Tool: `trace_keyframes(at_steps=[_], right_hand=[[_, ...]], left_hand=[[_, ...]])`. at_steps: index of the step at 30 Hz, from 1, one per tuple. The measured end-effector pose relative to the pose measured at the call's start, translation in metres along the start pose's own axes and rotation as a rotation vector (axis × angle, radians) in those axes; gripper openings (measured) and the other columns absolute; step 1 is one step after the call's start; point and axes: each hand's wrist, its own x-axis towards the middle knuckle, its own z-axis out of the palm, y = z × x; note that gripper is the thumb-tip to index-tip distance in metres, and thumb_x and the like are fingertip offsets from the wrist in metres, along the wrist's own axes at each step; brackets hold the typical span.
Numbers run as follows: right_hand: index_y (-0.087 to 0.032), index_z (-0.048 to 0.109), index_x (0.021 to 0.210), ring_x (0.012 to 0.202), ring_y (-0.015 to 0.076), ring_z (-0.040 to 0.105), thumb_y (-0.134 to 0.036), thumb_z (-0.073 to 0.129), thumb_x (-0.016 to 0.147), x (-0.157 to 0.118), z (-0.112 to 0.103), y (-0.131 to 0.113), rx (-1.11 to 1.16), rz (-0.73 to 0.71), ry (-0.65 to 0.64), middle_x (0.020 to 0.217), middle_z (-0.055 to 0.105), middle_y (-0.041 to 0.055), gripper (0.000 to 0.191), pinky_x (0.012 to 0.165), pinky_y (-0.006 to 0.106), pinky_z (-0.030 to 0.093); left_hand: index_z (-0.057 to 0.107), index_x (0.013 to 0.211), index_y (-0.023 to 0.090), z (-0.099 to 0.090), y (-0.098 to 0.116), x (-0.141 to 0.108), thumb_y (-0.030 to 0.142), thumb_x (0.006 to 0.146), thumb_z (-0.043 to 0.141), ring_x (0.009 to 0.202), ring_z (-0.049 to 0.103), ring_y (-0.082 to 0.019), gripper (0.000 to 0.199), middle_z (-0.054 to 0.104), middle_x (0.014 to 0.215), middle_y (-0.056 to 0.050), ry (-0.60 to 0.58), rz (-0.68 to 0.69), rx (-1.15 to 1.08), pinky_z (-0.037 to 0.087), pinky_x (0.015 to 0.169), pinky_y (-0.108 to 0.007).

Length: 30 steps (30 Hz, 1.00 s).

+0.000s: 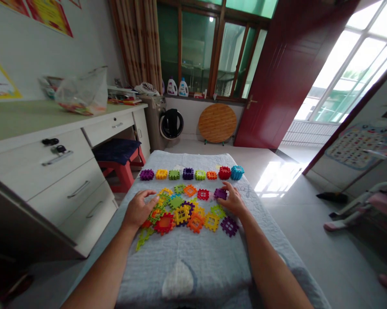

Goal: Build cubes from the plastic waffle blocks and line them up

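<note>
My left hand (139, 209) lies at the left side of a loose pile of toothed plastic building tiles, fingers apart, its thumb close to a yellow-green tile (163, 200). With thumb and forefinger, my right hand (234, 201) grips the right side of a purple tile (220, 194) just above the cloth. Around the pile are a red tile (203, 194), a red tile with a solid orange middle (164, 223), a yellow window tile (212, 221), an orange tile (196, 222) and a purple window tile (229, 226). Some tiles overlap and are partly hidden.
Several built cubes stand in a row behind the pile, from a purple cube (147, 174) to a blue cube (237, 172). A blue-grey cloth (180, 274) covers the table. A drawer desk (74, 184) and a red stool (125, 171) stand to the left.
</note>
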Motion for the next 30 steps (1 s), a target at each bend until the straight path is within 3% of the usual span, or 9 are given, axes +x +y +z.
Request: trace_keyframes(at_steps=[5, 9, 10, 13, 16, 19, 24, 30], right_hand=[[-0.022, 0.045, 0.129, 0.111, 0.0256, 0.049, -0.025, 0.065, 0.062, -0.001, 0.001, 0.000, 0.025, 0.000, -0.072, 0.112, 0.063, 0.0049, 0.069, 0.098, 0.044, 0.033], [-0.023, 0.046, 0.126, 0.110, 0.0236, 0.052, -0.036, 0.063, 0.067, 0.003, -0.004, 0.011, 0.192, 0.043, 0.007, 0.115, 0.062, 0.0062, 0.063, 0.094, 0.041, 0.038], [-0.023, 0.047, 0.124, 0.108, 0.0231, 0.053, -0.038, 0.061, 0.069, 0.005, -0.006, 0.014, 0.245, 0.071, 0.050, 0.114, 0.062, 0.0065, 0.059, 0.092, 0.040, 0.040], [-0.020, 0.052, 0.115, 0.096, 0.0217, 0.059, -0.041, 0.055, 0.071, 0.010, -0.009, 0.020, 0.374, 0.176, 0.178, 0.104, 0.064, 0.0079, 0.049, 0.082, 0.038, 0.046], [-0.017, 0.056, 0.104, 0.080, 0.0195, 0.061, -0.040, 0.053, 0.070, 0.012, -0.008, 0.024, 0.423, 0.251, 0.277, 0.089, 0.064, 0.0068, 0.041, 0.076, 0.035, 0.048], [-0.017, 0.057, 0.099, 0.073, 0.0181, 0.060, -0.038, 0.052, 0.069, 0.010, -0.003, 0.029, 0.426, 0.284, 0.324, 0.082, 0.064, 0.0047, 0.037, 0.073, 0.033, 0.048], [-0.015, 0.057, 0.099, 0.070, 0.0172, 0.059, -0.036, 0.053, 0.069, 0.008, 0.000, 0.038, 0.473, 0.310, 0.354, 0.078, 0.063, 0.0033, 0.037, 0.069, 0.030, 0.046], [-0.014, 0.059, 0.097, 0.065, 0.0155, 0.056, -0.036, 0.055, 0.066, 0.008, -0.004, 0.035, 0.542, 0.350, 0.391, 0.073, 0.062, 0.0013, 0.038, 0.064, 0.027, 0.044]], left_hand=[[0.062, 0.090, 0.019, -0.003, 0.013, -0.003, 0.045, 0.073, 0.052, 0.100, 0.059, -0.026, 0.033, 0.063, 0.101, -0.009, 0.087, 0.100, 0.050, 0.043, 0.097, -0.038], [0.061, 0.098, 0.018, -0.004, 0.050, -0.002, 0.041, 0.075, 0.054, 0.107, 0.054, -0.028, 0.034, 0.061, 0.110, -0.010, 0.137, 0.266, 0.122, 0.038, 0.100, -0.042], [0.061, 0.100, 0.018, -0.002, 0.064, -0.001, 0.040, 0.076, 0.053, 0.109, 0.053, -0.027, 0.033, 0.061, 0.112, -0.010, 0.100, 0.315, 0.125, 0.038, 0.100, -0.041], [0.062, 0.107, 0.020, 0.020, 0.108, 0.008, 0.037, 0.076, 0.057, 0.105, 0.055, -0.026, 0.036, 0.063, 0.111, -0.009, -0.227, 0.490, 0.154, 0.041, 0.095, -0.039], [0.061, 0.110, 0.018, 0.059, 0.146, 0.022, 0.036, 0.072, 0.062, 0.106, 0.055, -0.027, 0.042, 0.062, 0.115, -0.011, -0.475, 0.646, 0.190, 0.040, 0.096, -0.038], [0.059, 0.114, 0.016, 0.101, 0.172, 0.037, 0.035, 0.068, 0.067, 0.113, 0.052, -0.028, 0.050, 0.058, 0.122, -0.013, -0.660, 0.682, 0.321, 0.041, 0.096, -0.038], [0.067, 0.098, 0.017, 0.146, 0.193, 0.056, 0.037, 0.052, 0.077, 0.105, 0.056, -0.029, 0.051, 0.064, 0.110, -0.011, -0.793, 0.679, 0.375, 0.046, 0.088, -0.035], [0.071, 0.072, 0.017, 0.161, 0.195, 0.069, 0.025, 0.046, 0.075, 0.079, 0.065, -0.023, 0.028, 0.070, 0.077, -0.004, -0.958, 0.612, 0.389, 0.050, 0.072, -0.029]])
